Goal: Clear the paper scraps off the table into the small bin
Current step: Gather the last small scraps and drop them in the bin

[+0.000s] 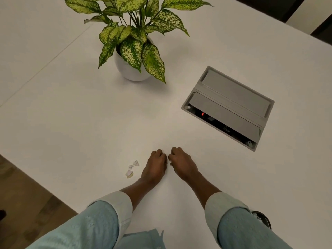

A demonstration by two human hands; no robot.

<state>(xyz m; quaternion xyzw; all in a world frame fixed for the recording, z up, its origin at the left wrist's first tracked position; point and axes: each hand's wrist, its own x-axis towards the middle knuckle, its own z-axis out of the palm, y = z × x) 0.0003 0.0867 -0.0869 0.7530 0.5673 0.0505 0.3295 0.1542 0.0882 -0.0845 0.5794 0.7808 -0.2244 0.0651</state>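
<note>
Three small white paper scraps [130,169] lie on the white table [71,114], just left of my left hand. My left hand [155,168] rests knuckles-up on the table, fingers curled under. My right hand [181,164] sits right beside it in the same curled pose, the two sets of fingertips almost touching. Whatever is under the fingers is hidden. A dark round mesh object [263,219], possibly the small bin, peeks out behind my right sleeve at the table's near edge.
A potted plant [133,69] with speckled green leaves stands at the back centre. A grey cable box [231,105] with its flap open is set into the table at the right. The table's edge runs diagonally at lower left, with floor [21,194] below.
</note>
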